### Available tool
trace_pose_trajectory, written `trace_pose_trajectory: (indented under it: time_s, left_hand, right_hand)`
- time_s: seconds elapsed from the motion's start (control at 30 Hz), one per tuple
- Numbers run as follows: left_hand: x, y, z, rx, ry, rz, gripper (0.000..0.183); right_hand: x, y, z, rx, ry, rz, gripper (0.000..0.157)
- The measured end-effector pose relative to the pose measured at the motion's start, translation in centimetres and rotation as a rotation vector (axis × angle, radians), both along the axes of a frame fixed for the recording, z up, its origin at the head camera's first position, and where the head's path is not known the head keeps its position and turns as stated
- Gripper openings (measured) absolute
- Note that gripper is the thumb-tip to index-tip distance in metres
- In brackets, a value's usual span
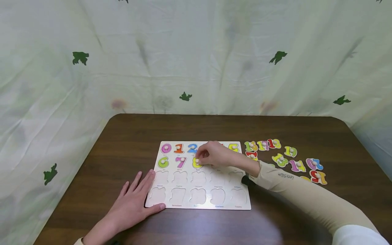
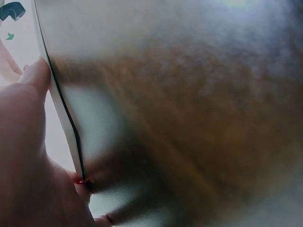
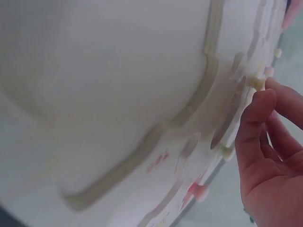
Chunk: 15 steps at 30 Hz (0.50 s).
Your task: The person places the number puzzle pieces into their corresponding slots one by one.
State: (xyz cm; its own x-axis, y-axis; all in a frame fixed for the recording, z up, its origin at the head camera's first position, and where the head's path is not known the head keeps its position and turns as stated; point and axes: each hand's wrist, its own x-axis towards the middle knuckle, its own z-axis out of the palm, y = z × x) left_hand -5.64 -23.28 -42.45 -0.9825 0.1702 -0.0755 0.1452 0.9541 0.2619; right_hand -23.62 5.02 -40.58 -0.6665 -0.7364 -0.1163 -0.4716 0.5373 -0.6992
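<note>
A white number-puzzle board lies on the table. My right hand reaches over it and pinches the knob of the yellow number 8 piece, which lies over the "Eight" spot in the second row. Thumb and fingertip of that right hand also meet in the right wrist view. Spread along the board's left edge is my left hand, its thumb on the near left corner. The purple 7 and green 6 sit left of the 8. Part of the top row hides behind the right hand.
Several loose number pieces, among them a 19 and a 15, lie right of the board. The right forearm's sleeve covers some of them. The brown table ends at a patterned curtain.
</note>
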Motion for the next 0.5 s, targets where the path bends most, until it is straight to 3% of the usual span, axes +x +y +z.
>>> trace_pose_trajectory:
  time_s: [0.2,0.5]
  left_hand:
    - [0.0,0.1,0.2,-0.005,0.010,-0.004,0.110]
    - [0.0,0.1,0.0,0.003,-0.002,-0.001,0.111]
  right_hand:
    - [0.0,1.7,0.6,-0.135,-0.096,0.001,0.018]
    - [0.7,6.2,2.9,-0.260,-0.087,0.004,0.023]
